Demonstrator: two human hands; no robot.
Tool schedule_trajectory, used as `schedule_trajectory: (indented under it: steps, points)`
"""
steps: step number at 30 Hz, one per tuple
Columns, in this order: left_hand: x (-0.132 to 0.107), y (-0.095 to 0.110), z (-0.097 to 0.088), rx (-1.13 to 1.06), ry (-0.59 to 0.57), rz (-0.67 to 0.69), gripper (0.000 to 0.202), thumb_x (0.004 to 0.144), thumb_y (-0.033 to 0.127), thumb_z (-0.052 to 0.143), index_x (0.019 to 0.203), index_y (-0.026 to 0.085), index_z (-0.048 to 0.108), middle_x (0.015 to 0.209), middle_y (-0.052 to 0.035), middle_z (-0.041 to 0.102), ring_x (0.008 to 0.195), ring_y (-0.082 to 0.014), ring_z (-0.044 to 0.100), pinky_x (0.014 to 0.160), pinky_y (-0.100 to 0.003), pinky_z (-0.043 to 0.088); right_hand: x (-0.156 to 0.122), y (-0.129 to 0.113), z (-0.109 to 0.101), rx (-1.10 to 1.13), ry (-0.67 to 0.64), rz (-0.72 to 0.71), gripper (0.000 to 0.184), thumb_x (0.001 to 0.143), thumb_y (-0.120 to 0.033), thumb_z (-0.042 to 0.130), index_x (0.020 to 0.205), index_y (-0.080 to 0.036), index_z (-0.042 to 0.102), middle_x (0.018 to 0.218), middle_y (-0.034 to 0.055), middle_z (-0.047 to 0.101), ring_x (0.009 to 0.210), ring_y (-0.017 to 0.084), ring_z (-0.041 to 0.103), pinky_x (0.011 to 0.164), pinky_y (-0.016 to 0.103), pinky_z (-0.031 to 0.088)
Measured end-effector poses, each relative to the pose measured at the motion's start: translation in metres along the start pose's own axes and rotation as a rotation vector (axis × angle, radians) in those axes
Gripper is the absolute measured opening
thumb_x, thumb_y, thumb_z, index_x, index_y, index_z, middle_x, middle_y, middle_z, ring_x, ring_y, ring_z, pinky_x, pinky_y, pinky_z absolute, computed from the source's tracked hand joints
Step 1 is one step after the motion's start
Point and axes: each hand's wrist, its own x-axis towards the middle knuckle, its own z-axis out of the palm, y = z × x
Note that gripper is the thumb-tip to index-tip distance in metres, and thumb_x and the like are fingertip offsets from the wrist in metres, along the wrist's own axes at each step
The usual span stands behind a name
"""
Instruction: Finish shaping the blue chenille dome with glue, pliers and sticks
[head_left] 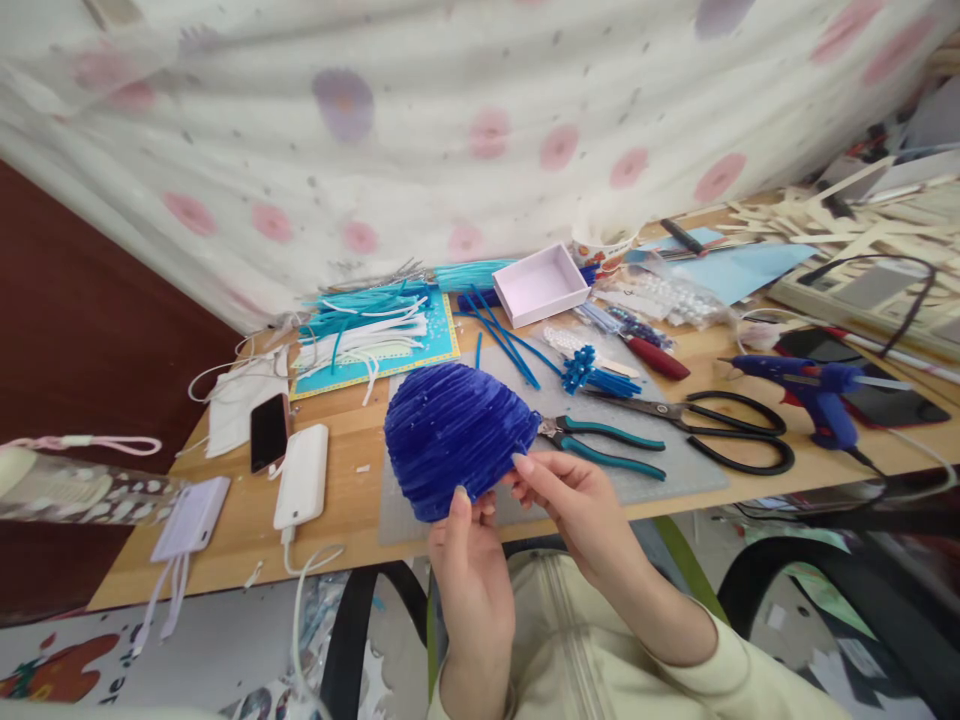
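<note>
Both hands held the ribbed blue dome (456,435) up over the bench's near edge: the left hand (469,560) pinched its lower rim from below, and the right hand (574,500) pinched the rim's right end between thumb and fingertips. The dome lay up and left of both grips, its long axis running left to right. Teal-handled pliers (600,442) lay on the grey mat (675,470) just beyond the right hand.

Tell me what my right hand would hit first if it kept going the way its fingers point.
Probably the blue ribbed dome piece: your right hand points up-left and its fingertips already pinch that piece's edge. Depth beyond it is unclear.
</note>
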Motion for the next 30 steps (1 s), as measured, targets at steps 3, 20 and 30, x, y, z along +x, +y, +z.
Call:
schedule_trajectory:
  steps: [3,20,30]
  points:
    - [0.0,0.0,0.0,-0.013,0.013,-0.002,0.025,0.071,0.043,0.087,0.077,0.02,0.077,0.076,0.0001,0.074,0.068,-0.0128,0.063,0.071,-0.026,0.05,-0.001,0.003,0.0,0.012,0.008,-0.034,0.031,0.064,-0.052,0.09,0.069,-0.023,0.082,0.067,0.0025,0.077,0.059,0.01,0.061,0.06,0.023,0.048]
    - [-0.001,-0.001,0.0,-0.017,0.024,-0.025,0.027,0.068,0.044,0.089,0.078,0.022,0.079,0.072,0.0011,0.073,0.067,-0.0119,0.063,0.07,-0.024,0.051,-0.007,0.005,0.009,0.129,0.076,0.017,0.036,0.056,-0.053,0.094,0.066,-0.022,0.079,0.064,-0.0006,0.075,0.057,0.008,0.06,0.06,0.021,0.049]
    - [-0.002,-0.004,-0.002,-0.004,0.003,-0.01,0.022,0.074,0.042,0.085,0.082,0.023,0.079,0.078,0.0004,0.075,0.069,-0.012,0.064,0.07,-0.025,0.051,-0.008,0.002,0.011,0.179,0.103,0.045,0.04,0.051,-0.052,0.096,0.064,-0.02,0.077,0.062,-0.0021,0.072,0.055,0.007,0.058,0.059,0.021,0.047]
